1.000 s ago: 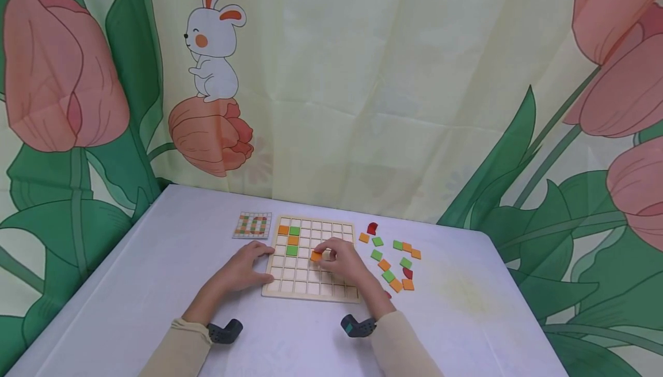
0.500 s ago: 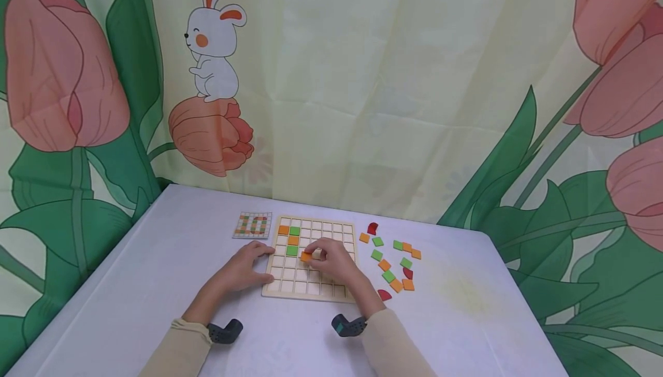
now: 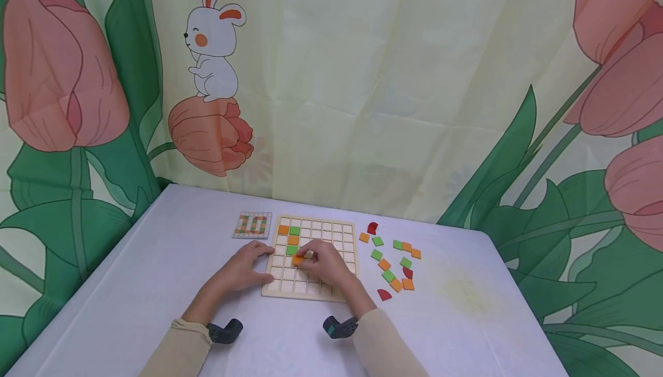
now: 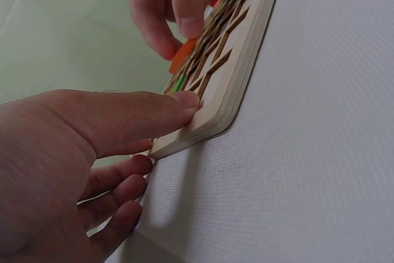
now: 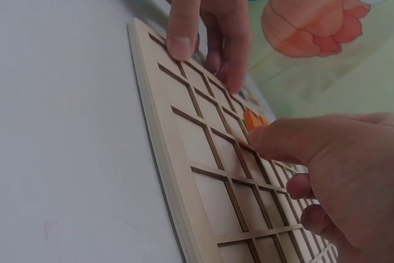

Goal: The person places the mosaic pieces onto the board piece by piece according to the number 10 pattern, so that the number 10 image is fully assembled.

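A wooden grid board [image 3: 331, 293] lies on the table. My right hand [image 3: 325, 262] pinches an orange square tile [image 3: 297, 260] just over the grid, near a green tile [image 3: 292, 250] set in a cell. In the right wrist view the orange tile [image 5: 253, 119] shows at the tips of thumb and finger. My left hand [image 3: 246, 267] rests at the board's left edge, thumb and index finger spread along it. The left wrist view shows that thumb [image 4: 178, 104] lying on the rim, with other fingers hanging beside the edge. Several orange and green tiles sit in the upper left cells.
Right of the board lie loose orange and green square tiles [image 3: 388, 276] and several red curved pieces [image 3: 384, 294]. A small pattern card [image 3: 252, 225] with a coloured grid lies at the board's upper left. A printed curtain [image 3: 352, 106] hangs behind the table [image 3: 290, 339].
My right hand has moved left across the board with the orange tile, uncovering a red piece at the board's lower right. My left hand has stayed put.
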`<action>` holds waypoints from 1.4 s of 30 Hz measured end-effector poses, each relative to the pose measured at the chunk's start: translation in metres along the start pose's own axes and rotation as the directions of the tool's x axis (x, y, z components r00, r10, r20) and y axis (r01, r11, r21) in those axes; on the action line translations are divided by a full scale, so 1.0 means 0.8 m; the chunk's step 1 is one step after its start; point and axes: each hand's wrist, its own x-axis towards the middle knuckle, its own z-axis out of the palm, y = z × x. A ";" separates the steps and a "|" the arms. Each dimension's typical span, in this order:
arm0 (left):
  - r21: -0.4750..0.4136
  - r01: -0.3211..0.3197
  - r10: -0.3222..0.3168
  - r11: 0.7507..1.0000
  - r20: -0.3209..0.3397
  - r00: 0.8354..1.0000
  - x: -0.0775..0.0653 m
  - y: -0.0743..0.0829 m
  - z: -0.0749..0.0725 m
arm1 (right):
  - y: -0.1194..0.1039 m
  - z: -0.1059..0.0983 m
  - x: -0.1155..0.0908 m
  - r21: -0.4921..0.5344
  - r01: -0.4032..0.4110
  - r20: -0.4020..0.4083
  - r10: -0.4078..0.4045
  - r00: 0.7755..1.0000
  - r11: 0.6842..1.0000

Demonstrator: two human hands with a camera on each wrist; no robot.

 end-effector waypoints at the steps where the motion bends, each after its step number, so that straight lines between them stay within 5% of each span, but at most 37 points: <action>1: -0.001 0.004 -0.004 1.000 0.000 1.000 0.000 0.000 0.000 | -0.001 0.002 0.000 -0.003 -0.001 0.001 0.001 1.000 1.000; 42: -0.003 -0.001 0.001 1.000 -0.008 1.000 0.001 -0.001 0.002 | -0.006 0.013 0.006 -0.058 0.054 -0.010 -0.055 0.998 0.997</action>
